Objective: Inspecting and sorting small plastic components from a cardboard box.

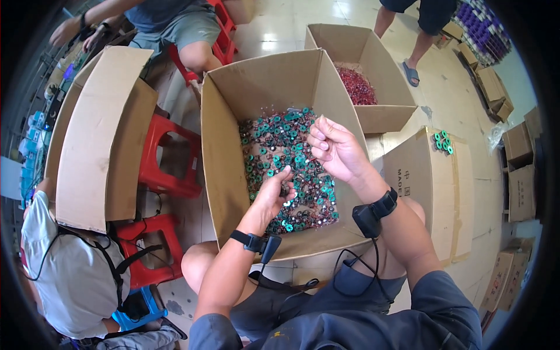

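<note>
A large open cardboard box [227, 151] stands before my knees, its bottom strewn with small loose parts [280, 143], mostly green rings mixed with dark and reddish bits. Over the middle of the box, my left hand [273, 191] is curled around a few small dark parts [285, 189], thumb pointing up. My right hand [338, 149] is higher, near the right wall of the box, with thumb and fingertips pinched together. Anything between those fingertips is too small to make out. Each wrist wears a black strap with a dark module on it.
Farther back stands another cardboard box [388, 81] with red bits [356, 86]. A closed carton [431, 192] at my right bears several green rings [443, 143]. To the left are a tall carton [93, 146], red stools [172, 157] and a seated person [76, 274]. Others sit and stand behind.
</note>
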`<state>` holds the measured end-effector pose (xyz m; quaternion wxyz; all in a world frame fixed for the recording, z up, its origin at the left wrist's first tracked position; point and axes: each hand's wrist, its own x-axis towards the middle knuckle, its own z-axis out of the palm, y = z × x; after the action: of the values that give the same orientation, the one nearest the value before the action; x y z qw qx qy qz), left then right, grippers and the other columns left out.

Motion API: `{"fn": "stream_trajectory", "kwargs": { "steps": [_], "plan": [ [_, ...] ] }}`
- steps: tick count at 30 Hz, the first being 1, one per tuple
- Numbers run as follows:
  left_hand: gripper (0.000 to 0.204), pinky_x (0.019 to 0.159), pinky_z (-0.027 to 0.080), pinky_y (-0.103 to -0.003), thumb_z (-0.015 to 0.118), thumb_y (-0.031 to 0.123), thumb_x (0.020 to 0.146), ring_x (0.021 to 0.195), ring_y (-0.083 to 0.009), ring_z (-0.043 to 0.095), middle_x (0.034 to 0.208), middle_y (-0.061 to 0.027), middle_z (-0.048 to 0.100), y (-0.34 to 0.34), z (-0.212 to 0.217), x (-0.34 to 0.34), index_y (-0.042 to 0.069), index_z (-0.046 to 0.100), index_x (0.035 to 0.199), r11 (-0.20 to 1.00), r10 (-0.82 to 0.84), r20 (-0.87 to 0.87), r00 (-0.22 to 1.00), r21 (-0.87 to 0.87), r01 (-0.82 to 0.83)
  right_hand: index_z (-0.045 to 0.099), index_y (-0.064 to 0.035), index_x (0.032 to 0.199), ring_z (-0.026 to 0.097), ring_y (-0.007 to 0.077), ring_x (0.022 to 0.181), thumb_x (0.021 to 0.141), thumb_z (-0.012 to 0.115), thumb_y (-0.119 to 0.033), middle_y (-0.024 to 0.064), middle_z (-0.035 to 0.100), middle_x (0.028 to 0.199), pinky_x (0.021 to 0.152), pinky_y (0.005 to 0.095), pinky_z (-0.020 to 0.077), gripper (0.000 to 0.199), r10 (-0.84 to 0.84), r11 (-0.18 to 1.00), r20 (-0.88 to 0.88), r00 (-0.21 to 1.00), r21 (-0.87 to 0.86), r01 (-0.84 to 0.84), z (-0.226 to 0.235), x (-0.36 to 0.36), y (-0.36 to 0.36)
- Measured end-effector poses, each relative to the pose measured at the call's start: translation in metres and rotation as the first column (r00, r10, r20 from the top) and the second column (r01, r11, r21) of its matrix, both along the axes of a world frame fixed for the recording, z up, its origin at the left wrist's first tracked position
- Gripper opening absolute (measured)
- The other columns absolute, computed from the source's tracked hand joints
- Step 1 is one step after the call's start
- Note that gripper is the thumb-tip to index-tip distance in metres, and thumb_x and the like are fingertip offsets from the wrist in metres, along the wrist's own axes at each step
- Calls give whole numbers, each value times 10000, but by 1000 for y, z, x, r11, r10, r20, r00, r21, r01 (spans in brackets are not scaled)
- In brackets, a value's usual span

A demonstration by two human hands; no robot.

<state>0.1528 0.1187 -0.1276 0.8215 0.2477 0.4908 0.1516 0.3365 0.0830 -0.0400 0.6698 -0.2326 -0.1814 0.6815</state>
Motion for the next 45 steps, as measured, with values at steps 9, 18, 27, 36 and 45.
{"fn": "stream_trajectory", "kwargs": {
  "steps": [9,18,27,36,45],
  "plan": [
    [317,563,495,-208,588,334,928,708,-140,595,902,-73,614,-13,-9,17,31,577,1019,963,-132,264,955,-195,187,470,-62,901,341,72,648,987,481,-225,3,382,777,464,187,257,184,223,968,-281,934,175,-178,10,-3,-5],
    [208,587,518,-206,605,246,926,723,-143,617,926,-82,639,-14,-1,13,56,605,1010,971,77,361,929,-240,13,473,-70,895,360,58,625,984,493,-228,-14,392,747,453,177,263,182,191,976,-235,953,154,-157,20,7,-7],
    [222,801,540,-257,623,126,905,901,-152,618,1006,-42,644,4,25,5,16,619,1098,958,225,316,922,99,-267,457,-41,1230,409,1,597,808,750,-237,-22,597,798,534,174,344,551,-111,987,951,287,72,144,-3,5,-11],
    [196,842,530,-288,625,85,893,909,-170,625,1030,-54,640,4,34,-3,27,613,1080,970,152,407,901,115,-216,651,-11,925,491,24,593,845,692,-157,-34,595,695,527,224,411,171,-16,994,980,199,-7,111,-28,-6,-5],
    [317,846,541,-304,654,30,862,910,-166,621,1052,-96,638,-3,34,0,-10,598,1171,930,140,409,902,258,-261,576,-43,834,445,25,578,888,632,-143,-60,522,658,491,237,357,126,-237,962,965,-109,249,111,-29,-21,-9]
  ]
}}
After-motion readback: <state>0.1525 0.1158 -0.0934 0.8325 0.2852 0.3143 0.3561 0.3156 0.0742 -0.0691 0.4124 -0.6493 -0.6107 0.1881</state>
